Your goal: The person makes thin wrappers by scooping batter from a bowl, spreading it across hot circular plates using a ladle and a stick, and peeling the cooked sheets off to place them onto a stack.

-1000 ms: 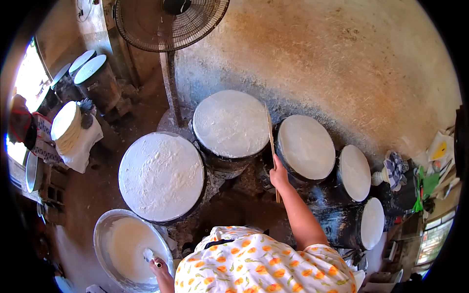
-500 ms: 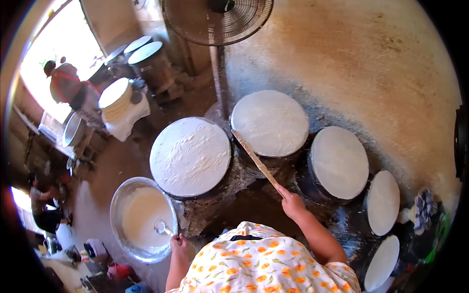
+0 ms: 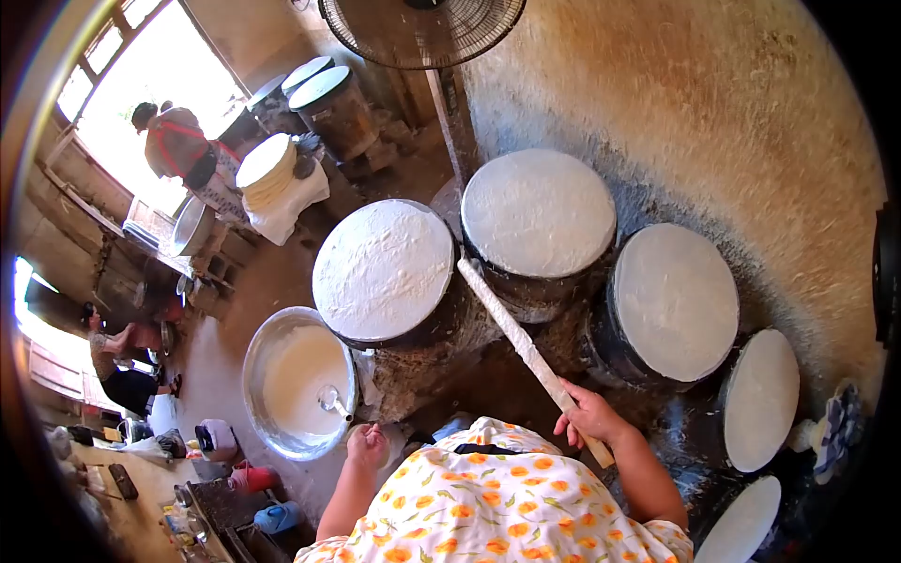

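Note:
My right hand [image 3: 593, 418] is wrapped round a long flat wooden stick [image 3: 526, 347], whose far part is coated white. Its tip is between two round drum tops: the left one [image 3: 383, 272] has a lumpy white layer, the back one [image 3: 539, 214] a smooth white surface. My left hand [image 3: 367, 447] is curled, with nothing visible in it, just outside the rim of a metal basin [image 3: 251, 375]. Inside the basin is thick white liquid [image 3: 302, 375]. A ladle [image 3: 330, 399] rests there, its handle leaning toward the rim, slightly apart from my left hand.
More white-topped drums [image 3: 674, 302] curve round to my right along the wall [image 3: 694, 84]. A fan [image 3: 422, 33] stands at the back. Two people [image 3: 183, 145] are at the far left, near a stack of pale round sheets [image 3: 267, 174] and several more drums.
My left hand has let go of the ladle, which stays in the basin. The stick has come back off the back drum toward me and turned, showing its white-coated face. The view has shifted.

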Available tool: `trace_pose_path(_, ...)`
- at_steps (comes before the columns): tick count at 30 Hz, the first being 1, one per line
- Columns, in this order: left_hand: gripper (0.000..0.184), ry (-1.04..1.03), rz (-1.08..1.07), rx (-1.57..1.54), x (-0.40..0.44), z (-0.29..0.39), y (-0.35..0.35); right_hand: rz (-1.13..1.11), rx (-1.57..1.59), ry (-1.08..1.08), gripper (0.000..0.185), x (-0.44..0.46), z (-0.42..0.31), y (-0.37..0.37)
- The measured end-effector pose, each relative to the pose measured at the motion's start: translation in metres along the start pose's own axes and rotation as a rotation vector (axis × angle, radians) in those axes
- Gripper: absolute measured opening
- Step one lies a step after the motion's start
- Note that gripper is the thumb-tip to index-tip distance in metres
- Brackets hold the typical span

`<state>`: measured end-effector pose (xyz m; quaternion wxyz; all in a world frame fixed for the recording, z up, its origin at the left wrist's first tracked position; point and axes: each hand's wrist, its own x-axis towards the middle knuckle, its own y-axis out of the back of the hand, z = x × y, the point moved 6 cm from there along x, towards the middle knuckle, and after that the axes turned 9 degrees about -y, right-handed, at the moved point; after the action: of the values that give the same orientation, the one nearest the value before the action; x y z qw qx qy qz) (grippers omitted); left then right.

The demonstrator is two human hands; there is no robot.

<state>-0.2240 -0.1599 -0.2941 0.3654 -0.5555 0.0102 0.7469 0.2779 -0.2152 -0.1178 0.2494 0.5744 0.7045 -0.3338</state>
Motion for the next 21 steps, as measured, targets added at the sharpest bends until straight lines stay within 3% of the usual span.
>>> trace_pose_path(5, 0.021, -0.029, 0.037, 0.052, -0.027, 0.0, 0.006, -0.126, -0.018, -0.041, 0.068, 0.004, 0.025, -0.003)
trace_pose_path(10, 0.018, 0.051, -0.016, -0.054, -0.022, -0.003, 0.039, -0.13, 0.007, -0.08, 0.066, 0.006, 0.028, -0.007)
trace_pose_path(15, 0.014, -0.03, 0.062, 0.036, -0.052, -0.004, 0.032, -0.125, 0.02, -0.091, 0.062, 0.005, 0.032, -0.01)
trace_pose_path(21, 0.011, -0.023, 0.016, 0.131, -0.038, -0.002, 0.027, -0.126, -0.016, -0.135, 0.071, 0.005, 0.032, -0.024)
